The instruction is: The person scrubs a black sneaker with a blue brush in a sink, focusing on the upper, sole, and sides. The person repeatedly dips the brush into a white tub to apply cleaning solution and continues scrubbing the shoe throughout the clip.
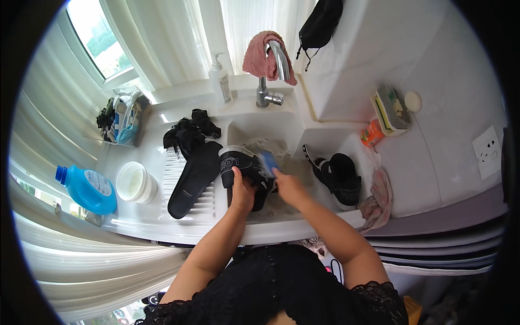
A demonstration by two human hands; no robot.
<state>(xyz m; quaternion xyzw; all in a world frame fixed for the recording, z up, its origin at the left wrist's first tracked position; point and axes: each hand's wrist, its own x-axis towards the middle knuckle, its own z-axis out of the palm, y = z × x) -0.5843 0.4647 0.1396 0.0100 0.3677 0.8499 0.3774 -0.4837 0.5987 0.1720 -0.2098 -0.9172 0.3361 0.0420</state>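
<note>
My left hand (242, 193) is closed around a black shoe (236, 164) with a pale rim and light markings, holding it tilted over the basin (234, 130). My right hand (288, 188) grips a blue brush (267, 163), slightly blurred, against the shoe's right side. Cloudy, foamy water shows in the basin behind and below the shoe. To the left, a black insole (192, 181) lies across the ribbed washboard part of the sink. Beyond it is a crumpled black bundle (189, 132), perhaps laces or fabric. Another black shoe (340, 176) rests in the smaller compartment on the right.
A chrome faucet (263, 96) draped with a pink cloth (261, 54) stands behind the basin, near a white pump bottle (220, 81). At left are a blue detergent bottle (89, 189), a white tub (135, 182) and a clear bin (125, 116). A wet cloth (377, 200) hangs at right.
</note>
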